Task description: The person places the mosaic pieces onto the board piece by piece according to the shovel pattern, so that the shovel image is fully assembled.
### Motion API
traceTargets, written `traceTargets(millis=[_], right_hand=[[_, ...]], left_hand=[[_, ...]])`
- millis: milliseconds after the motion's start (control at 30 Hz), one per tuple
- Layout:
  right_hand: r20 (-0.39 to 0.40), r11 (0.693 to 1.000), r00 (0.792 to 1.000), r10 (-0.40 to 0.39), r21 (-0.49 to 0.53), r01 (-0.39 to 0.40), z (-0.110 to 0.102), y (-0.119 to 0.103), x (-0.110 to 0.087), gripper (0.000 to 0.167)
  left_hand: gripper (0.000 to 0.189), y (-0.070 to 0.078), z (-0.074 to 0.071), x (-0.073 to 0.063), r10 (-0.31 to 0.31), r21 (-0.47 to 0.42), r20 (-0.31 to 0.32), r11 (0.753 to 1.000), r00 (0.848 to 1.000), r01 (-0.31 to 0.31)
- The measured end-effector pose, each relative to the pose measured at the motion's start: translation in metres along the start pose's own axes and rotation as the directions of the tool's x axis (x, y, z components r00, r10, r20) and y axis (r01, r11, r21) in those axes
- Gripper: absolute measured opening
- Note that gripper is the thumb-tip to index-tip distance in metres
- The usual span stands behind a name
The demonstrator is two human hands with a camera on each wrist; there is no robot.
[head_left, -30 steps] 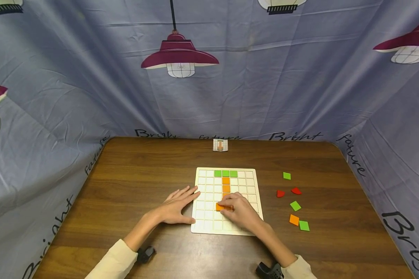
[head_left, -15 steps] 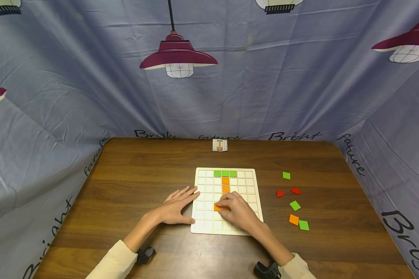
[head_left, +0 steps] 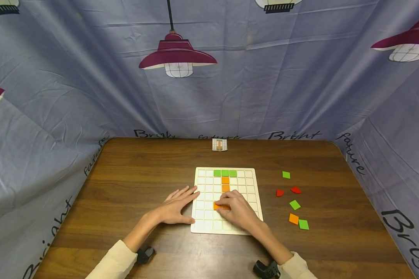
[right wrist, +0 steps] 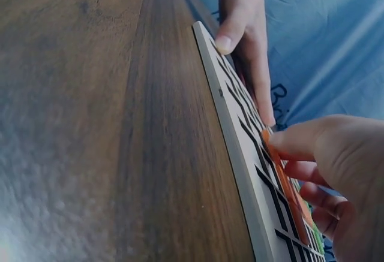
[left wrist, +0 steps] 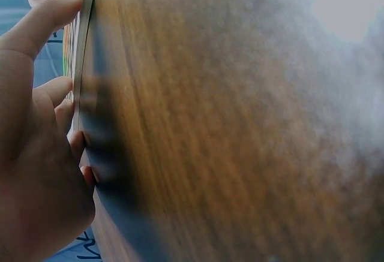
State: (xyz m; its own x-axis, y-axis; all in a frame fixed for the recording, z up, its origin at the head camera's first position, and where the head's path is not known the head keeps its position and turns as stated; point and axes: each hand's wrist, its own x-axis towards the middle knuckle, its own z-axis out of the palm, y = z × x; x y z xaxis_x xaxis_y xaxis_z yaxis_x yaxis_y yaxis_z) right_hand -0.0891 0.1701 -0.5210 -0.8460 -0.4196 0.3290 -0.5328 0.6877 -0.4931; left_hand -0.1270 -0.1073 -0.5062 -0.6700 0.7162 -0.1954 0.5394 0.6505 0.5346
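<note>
A pale square grid board [head_left: 203, 224] lies on the wooden table. My left hand [head_left: 176, 207] has its fingers spread, with the fingertips and thumb along the board's left edge. Over the board's lower middle, my right hand [head_left: 240, 210] pinches an orange square tile [head_left: 215, 206] with thumb and fingers, low on the grid. Its thumb touches the tile's end in the right wrist view. Another orange tile beside it shows partly under the fingers. Three green tiles [head_left: 225, 173] sit in the top row, with orange tiles [head_left: 225, 180] in a column below, its lower part hidden by the right hand.
To the board's right lie loose green tiles [head_left: 295, 205], an orange tile [head_left: 294, 219] and two red rounded pieces [head_left: 280, 192]. A small card with a printed grid [head_left: 219, 145] is at the table's back edge. A grey-blue curtain [head_left: 251, 97] hangs behind the table.
My right hand has shifted slightly left with the orange tile, which now lines up closer with the grid squares. My left hand has stayed in place.
</note>
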Motion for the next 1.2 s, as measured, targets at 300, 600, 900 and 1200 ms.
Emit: traceTargets(millis=[300, 600, 900, 1200], right_hand=[[-0.012, 0.999, 0.999, 0.036, -0.007, -0.036, 0.003, -0.001, 0.003, 0.016], [-0.005, 0.997, 0.997, 0.073, 0.000, -0.073, 0.002, -0.001, 0.003, 0.018], [-0.063, 0.987, 0.990, 0.128, 0.108, -0.121, -0.023, 0.008, -0.010, 0.022], [-0.206, 0.970, 0.948, 0.241, 0.080, -0.229, -0.079, 0.041, -0.058, 0.025]], left_hand=[[0.091, -0.001, -0.001, 0.001, -0.003, -0.008, 0.007, 1.000, 1.000, 0.003], [0.091, 0.001, -0.003, 0.001, 0.001, -0.014, 0.011, 1.000, 1.000, -0.001], [0.091, 0.000, -0.002, 0.001, 0.011, -0.016, 0.012, 1.000, 1.000, -0.011], [0.091, 0.000, -0.002, 0.001, 0.015, -0.019, 0.008, 1.000, 1.000, -0.015]])
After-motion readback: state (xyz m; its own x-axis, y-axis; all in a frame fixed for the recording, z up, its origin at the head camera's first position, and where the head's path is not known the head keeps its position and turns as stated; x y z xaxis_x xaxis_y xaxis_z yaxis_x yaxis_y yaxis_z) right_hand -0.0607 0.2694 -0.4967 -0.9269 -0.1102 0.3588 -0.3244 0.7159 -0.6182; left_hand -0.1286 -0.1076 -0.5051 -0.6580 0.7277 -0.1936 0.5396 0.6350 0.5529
